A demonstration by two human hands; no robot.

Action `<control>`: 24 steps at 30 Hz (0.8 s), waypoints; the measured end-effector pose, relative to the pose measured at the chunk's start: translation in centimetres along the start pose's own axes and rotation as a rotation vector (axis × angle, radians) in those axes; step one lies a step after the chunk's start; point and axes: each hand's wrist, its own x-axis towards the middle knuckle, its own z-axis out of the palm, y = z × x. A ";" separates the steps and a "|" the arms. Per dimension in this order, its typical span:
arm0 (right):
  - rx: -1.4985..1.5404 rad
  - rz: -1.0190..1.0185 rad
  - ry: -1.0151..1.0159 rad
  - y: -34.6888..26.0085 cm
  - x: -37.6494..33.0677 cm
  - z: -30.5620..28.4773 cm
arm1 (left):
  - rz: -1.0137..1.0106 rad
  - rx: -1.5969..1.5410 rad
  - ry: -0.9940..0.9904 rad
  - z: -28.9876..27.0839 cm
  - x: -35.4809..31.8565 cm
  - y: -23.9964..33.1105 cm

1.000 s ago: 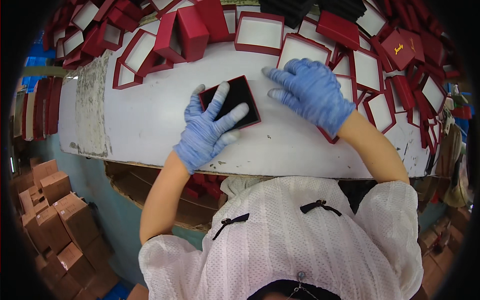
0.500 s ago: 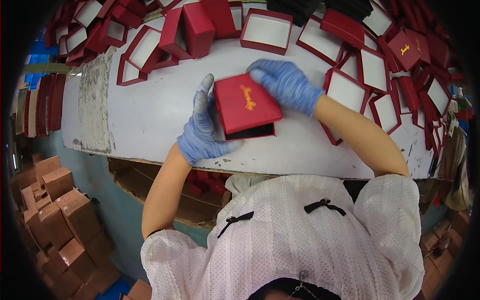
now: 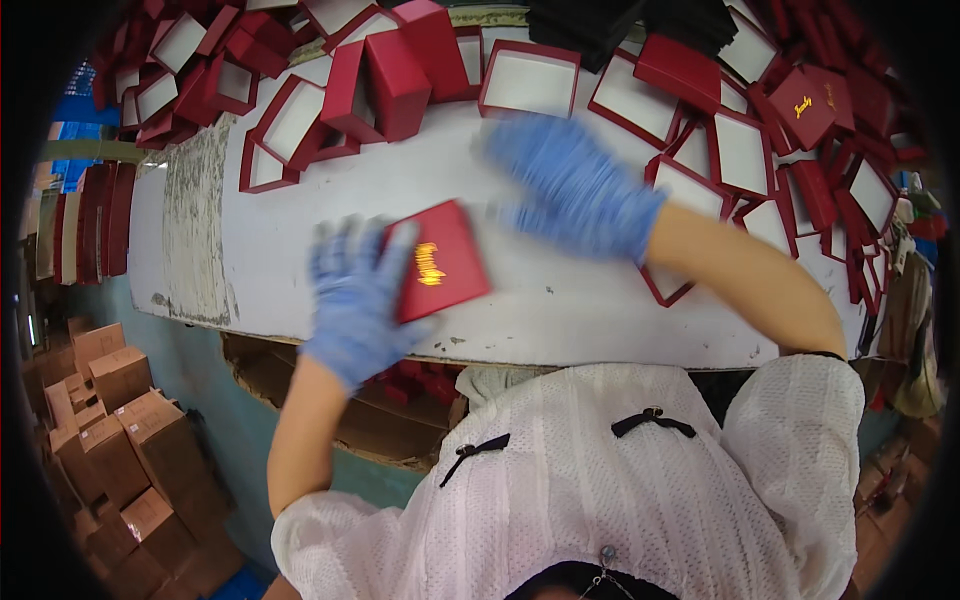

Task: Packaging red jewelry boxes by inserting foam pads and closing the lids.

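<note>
A small red gift box [image 3: 445, 262] with gold lettering sits closed on the white table, slightly turned. My left hand [image 3: 362, 300], in a blue knit glove, holds it at its left corner. The index finger runs along the box's left side, the thumb lies by its near edge, and the other fingers are spread. To the right, my right hand [image 3: 575, 185], gloved alike, is apart from the box and smeared by motion. Its thumb and fingers stand apart, with nothing seen between them.
Red trays with white insides [image 3: 530, 78] line the table's far side, some tilted against each other. More red boxes [image 3: 805, 100] pile up at the right. Black pads [image 3: 580, 30] are stacked at the back. Brown cartons [image 3: 150, 430] stand below left. The table's near edge [image 3: 540, 360] is close to my body.
The lid, askew over the black-lined base before, now appears flush. The box has moved left and nearer and turned. My right hand has let go of it; my left hand has shifted left with it.
</note>
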 end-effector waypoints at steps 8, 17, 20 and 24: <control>-0.592 0.527 -0.081 9.4 7.8 -8.2 | -0.033 0.275 0.456 -2.3 10.0 -5.1; -0.611 -0.117 0.172 1.4 -0.4 -7.5 | 0.056 -0.161 0.570 0.4 3.6 -2.5; -0.201 -0.315 0.102 -2.9 -2.3 -3.7 | 0.136 -0.566 0.425 4.2 3.0 1.1; -0.169 -0.369 -0.232 -4.7 -2.3 -2.7 | 0.129 -0.730 0.635 7.3 3.6 3.2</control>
